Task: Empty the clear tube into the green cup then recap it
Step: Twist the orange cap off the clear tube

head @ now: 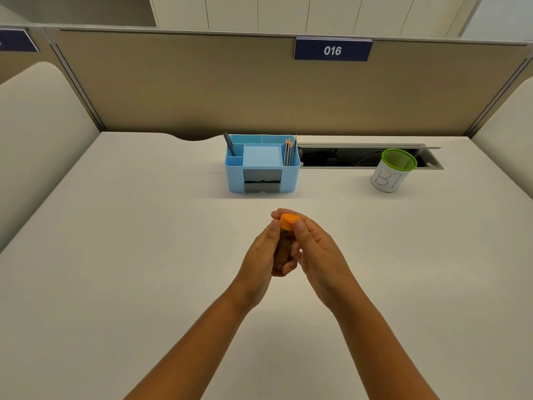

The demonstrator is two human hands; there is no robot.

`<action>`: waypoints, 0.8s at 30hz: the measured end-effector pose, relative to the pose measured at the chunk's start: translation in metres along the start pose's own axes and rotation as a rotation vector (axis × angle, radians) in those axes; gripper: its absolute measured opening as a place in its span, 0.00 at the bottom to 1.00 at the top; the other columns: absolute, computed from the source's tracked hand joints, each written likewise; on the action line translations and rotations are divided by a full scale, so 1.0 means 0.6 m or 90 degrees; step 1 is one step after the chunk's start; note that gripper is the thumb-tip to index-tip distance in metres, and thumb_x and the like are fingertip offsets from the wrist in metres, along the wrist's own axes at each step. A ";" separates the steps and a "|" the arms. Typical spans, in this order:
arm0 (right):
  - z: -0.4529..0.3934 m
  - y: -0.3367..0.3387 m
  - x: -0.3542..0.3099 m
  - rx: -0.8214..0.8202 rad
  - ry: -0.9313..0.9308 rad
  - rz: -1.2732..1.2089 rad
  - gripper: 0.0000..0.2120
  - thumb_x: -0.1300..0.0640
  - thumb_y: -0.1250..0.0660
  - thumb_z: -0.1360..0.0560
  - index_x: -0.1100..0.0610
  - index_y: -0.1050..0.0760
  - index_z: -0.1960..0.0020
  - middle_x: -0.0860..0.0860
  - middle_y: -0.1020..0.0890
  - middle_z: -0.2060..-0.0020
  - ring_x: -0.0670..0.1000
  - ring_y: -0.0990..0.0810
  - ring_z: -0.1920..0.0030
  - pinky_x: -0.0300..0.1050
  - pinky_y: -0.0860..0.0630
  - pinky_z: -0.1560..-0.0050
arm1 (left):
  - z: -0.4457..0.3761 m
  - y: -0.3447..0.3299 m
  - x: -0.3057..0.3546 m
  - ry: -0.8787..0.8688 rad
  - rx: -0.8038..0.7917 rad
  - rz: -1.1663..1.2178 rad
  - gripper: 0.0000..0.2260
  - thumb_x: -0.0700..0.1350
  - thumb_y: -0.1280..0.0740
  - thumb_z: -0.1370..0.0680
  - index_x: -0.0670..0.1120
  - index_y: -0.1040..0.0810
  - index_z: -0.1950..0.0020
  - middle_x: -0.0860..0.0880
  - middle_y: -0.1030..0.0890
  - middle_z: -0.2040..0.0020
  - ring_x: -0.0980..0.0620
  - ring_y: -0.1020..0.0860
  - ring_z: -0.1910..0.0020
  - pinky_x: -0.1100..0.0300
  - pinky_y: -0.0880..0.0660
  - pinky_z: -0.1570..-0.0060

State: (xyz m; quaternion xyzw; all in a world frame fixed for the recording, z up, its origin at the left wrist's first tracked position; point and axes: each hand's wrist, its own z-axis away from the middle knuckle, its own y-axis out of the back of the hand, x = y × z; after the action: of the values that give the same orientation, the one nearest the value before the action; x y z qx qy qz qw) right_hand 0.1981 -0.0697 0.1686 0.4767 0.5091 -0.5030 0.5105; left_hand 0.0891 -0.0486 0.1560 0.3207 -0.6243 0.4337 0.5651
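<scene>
Left hand (261, 252) clamps the near-upright clear tube (284, 249); right hand (314, 249) pinches its orange cap (287, 221); green cup (394, 170) stands upper right.

A dark blue plate (333, 49) clipped on the top edge of the partition (202, 88) behind the table reads "016" in white figures. The green cup (392, 171), standing near the table's far right edge, bears hand-drawn letters on its white wall that read roughly "BI"; the second letter is unclear.
</scene>
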 end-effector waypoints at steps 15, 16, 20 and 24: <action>0.014 -0.034 0.004 0.098 0.054 0.027 0.12 0.51 0.50 0.21 0.46 0.28 0.49 0.42 0.22 0.59 0.33 0.21 0.62 0.29 0.24 0.70 | 0.008 -0.014 -0.007 -0.036 0.036 -0.044 0.23 0.59 0.46 0.26 0.37 0.29 0.56 0.45 0.32 0.68 0.58 0.32 0.72 0.70 0.33 0.75; 0.016 -0.037 0.004 0.103 0.056 0.023 0.12 0.51 0.50 0.21 0.46 0.28 0.50 0.42 0.22 0.60 0.33 0.21 0.62 0.29 0.23 0.70 | 0.009 -0.016 -0.008 -0.035 0.050 -0.041 0.24 0.59 0.46 0.27 0.37 0.29 0.56 0.44 0.32 0.68 0.58 0.31 0.72 0.70 0.33 0.75; 0.020 -0.046 0.003 0.114 0.065 0.012 0.12 0.50 0.50 0.22 0.47 0.28 0.50 0.42 0.21 0.57 0.32 0.21 0.57 0.28 0.24 0.67 | 0.011 -0.025 -0.007 -0.027 0.088 -0.039 0.21 0.61 0.46 0.30 0.46 0.25 0.60 0.42 0.26 0.66 0.57 0.26 0.69 0.69 0.29 0.73; 0.015 -0.043 0.004 0.104 0.052 0.026 0.18 0.44 0.50 0.26 0.50 0.27 0.47 0.43 0.20 0.54 0.36 0.20 0.55 0.27 0.25 0.62 | 0.013 -0.034 -0.006 -0.041 0.144 -0.030 0.18 0.59 0.47 0.29 0.48 0.25 0.61 0.38 0.25 0.62 0.45 0.25 0.62 0.57 0.28 0.67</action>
State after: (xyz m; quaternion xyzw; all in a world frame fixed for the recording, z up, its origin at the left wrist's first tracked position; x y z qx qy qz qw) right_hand 0.1725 -0.0796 0.1669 0.5473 0.4769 -0.5122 0.4589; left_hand 0.1046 -0.0642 0.1565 0.4107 -0.5815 0.4772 0.5152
